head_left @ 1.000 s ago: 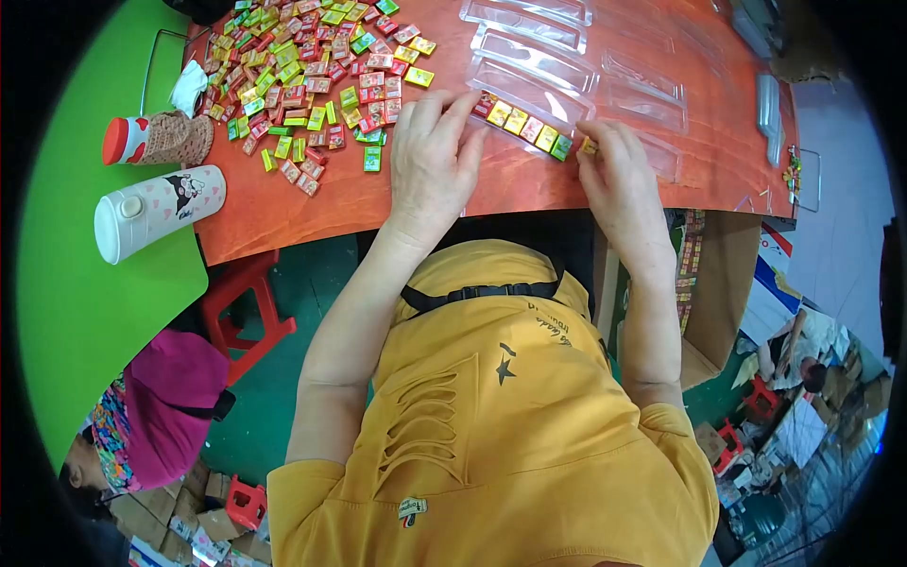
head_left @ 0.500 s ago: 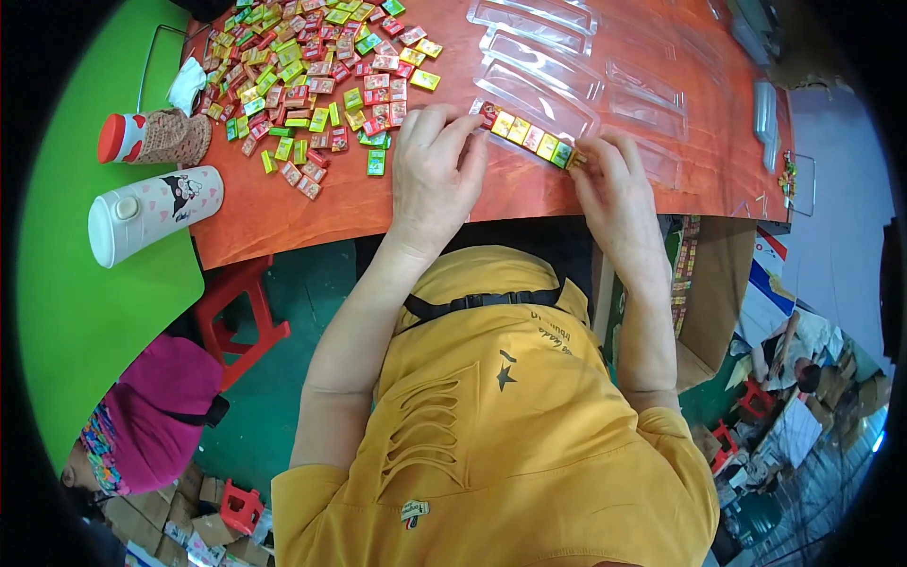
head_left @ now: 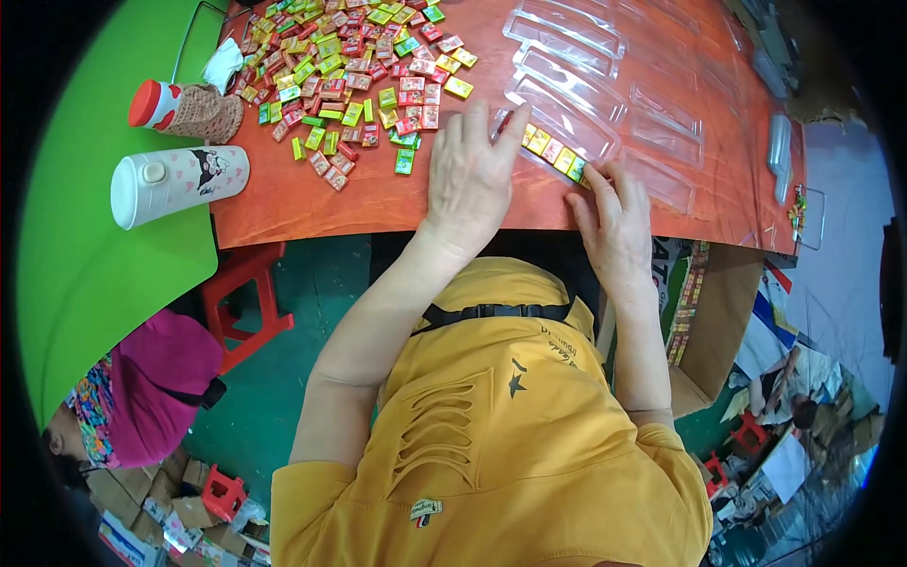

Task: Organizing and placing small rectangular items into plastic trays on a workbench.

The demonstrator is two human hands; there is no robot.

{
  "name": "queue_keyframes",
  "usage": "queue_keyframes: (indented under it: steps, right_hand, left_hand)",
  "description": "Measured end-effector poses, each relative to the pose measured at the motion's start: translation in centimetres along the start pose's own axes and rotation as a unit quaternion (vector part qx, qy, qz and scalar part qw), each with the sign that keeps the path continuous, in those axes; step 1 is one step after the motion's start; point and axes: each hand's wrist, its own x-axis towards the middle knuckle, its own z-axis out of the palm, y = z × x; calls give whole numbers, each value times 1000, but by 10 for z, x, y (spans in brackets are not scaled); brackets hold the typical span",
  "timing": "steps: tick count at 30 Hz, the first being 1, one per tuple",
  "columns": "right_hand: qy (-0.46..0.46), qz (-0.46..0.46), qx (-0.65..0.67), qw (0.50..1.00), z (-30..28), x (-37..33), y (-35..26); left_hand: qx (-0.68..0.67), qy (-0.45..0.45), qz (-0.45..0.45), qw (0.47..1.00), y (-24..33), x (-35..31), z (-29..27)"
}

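A row of small boxes (head_left: pixel 555 151) in red, yellow and green lies at the near edge of a clear plastic tray (head_left: pixel 573 121). At the row's left end is my left hand (head_left: pixel 470 180), fingers stretched and spread, the index fingertip over the red end box and partly hiding it. My right hand (head_left: pixel 619 213) is at the green end, its fingertips against that box and its thumb held apart below. Neither hand is closed round the row. Left of my left hand, a large pile of loose small boxes (head_left: pixel 354 66) in red, yellow and green covers the table.
More clear trays (head_left: pixel 666 123) lie on the red-orange tabletop (head_left: pixel 312 213) farther away and to the right. A white bottle (head_left: pixel 179 184) and a red-lidded jar in a knitted cover (head_left: pixel 189 111) stand at the left. Below the table's right side is a cardboard box (head_left: pixel 723 321).
The row has settled against the near tray. My left fingers have spread and stretched forward over its end; my right thumb has come away from the row. The whole view has shifted slightly.
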Motion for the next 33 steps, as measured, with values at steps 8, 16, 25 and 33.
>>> queue_keyframes:
  steps: [8, 16, 25, 33]
  right_hand:
    - [19, -18, -69, 997, 13, -2, 9]
    - [-11, 4, -134, 991, 5, -3, -6]
    - [0, -111, 83, 990, 25, 48, -60]
    - [-36, -154, 22, 987, 73, 99, -99]
  left_hand:
    - [12, -25, 4, 1000, 4, -7, -4]
    - [-72, -17, -15, 997, 2, -15, -24]
    - [-17, 85, -160, 983, -43, -50, -59]
    - [12, 27, -169, 985, -50, -50, -67]
